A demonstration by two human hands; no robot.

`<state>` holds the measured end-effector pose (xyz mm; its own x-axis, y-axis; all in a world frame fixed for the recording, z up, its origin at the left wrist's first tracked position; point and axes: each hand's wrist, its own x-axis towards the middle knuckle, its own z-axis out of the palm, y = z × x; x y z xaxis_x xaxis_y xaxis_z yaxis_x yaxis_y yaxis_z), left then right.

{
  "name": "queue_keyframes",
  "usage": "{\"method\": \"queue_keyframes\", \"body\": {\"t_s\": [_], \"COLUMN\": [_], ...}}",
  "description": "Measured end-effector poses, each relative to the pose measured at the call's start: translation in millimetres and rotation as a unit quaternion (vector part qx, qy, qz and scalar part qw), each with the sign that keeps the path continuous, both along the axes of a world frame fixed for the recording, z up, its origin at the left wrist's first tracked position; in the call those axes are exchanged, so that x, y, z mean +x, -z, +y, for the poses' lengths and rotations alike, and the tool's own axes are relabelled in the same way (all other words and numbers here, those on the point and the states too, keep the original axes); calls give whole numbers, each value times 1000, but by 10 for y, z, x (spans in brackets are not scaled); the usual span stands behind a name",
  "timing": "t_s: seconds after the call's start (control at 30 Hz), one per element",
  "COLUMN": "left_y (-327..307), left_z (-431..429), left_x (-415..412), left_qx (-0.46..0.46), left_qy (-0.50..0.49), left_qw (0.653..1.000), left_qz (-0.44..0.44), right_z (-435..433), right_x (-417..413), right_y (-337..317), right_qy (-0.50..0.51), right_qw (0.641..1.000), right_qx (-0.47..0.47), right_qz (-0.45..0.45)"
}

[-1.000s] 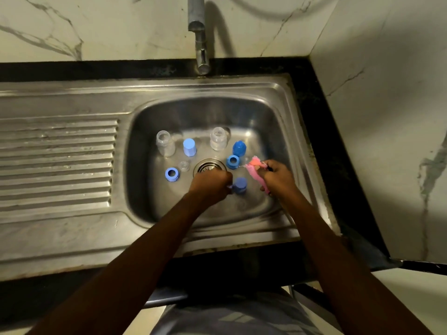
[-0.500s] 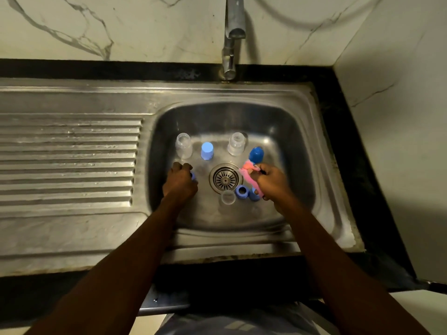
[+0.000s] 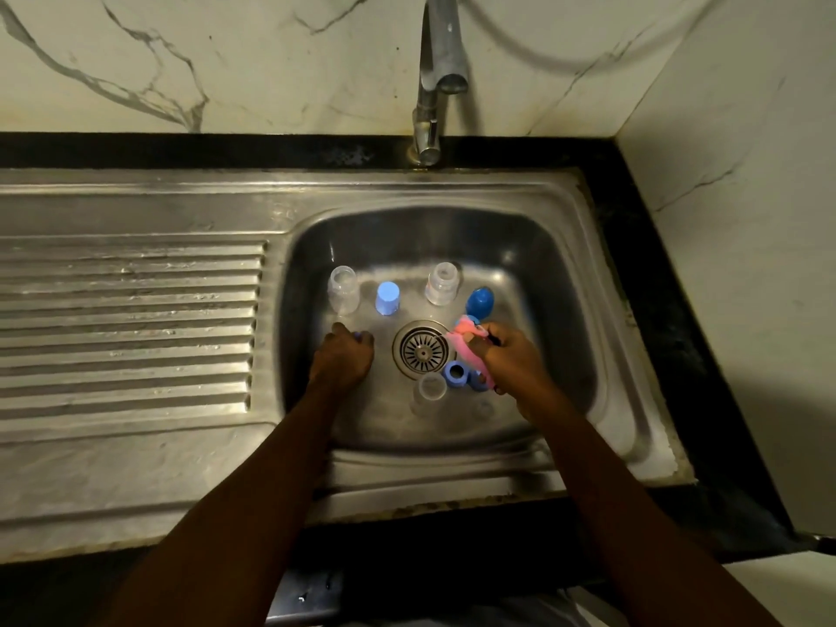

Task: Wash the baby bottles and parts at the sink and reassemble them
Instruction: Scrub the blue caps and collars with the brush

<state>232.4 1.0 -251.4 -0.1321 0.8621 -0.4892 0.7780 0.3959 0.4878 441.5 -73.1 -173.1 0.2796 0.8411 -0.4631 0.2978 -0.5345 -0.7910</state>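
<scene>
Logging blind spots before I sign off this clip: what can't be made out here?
Head view: small blue part, all but a sliver covered by the left hand's curled fingers.
Head view: pink cleaning tool in the right hand; brush or cloth, too blurred.
Head view: blue plastic piece, half hidden behind that tool.

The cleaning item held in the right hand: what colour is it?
Pink. The cleaning item shows best in the head view, gripped by the right hand.

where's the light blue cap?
Head view, back of the sink: light blue cap stands between the left clear bottle and right clear bottle, beyond the drain.
</scene>
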Motion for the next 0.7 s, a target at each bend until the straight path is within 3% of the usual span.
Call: {"method": "queue_keyframes", "body": {"t_s": [0.07,0.17,0.33,0.5,0.6,0.7], "left_y": [-89,-233,-468,-748,-899,-1102], "left_z": [10,-69,-188,-380,-486,-561], "left_x": [2,-2,33,179,302,406], "left_qx": [-20,-45,-93,-139,-145,-124], "left_qy": [-69,-99,-126,-142,-112,-127], "left_qw": [994,974,939,874,854,838], "left_qz": [-77,-199,-307,-443,-487,-516], "right_z": [1,3,-13,-73,-152,-291], "right_x": [-14,-65,-157,-298,-383,-434], "right_y": [-57,-141,-264,-339,-394,-503], "right_qy": [6,13,8,-17,-94,-185], "right_qw": [1000,1000,999,992,973,911], "right_qx": [0,5,37,111,209,281], "right_qz": [10,13,9,49,-38,-238]}}
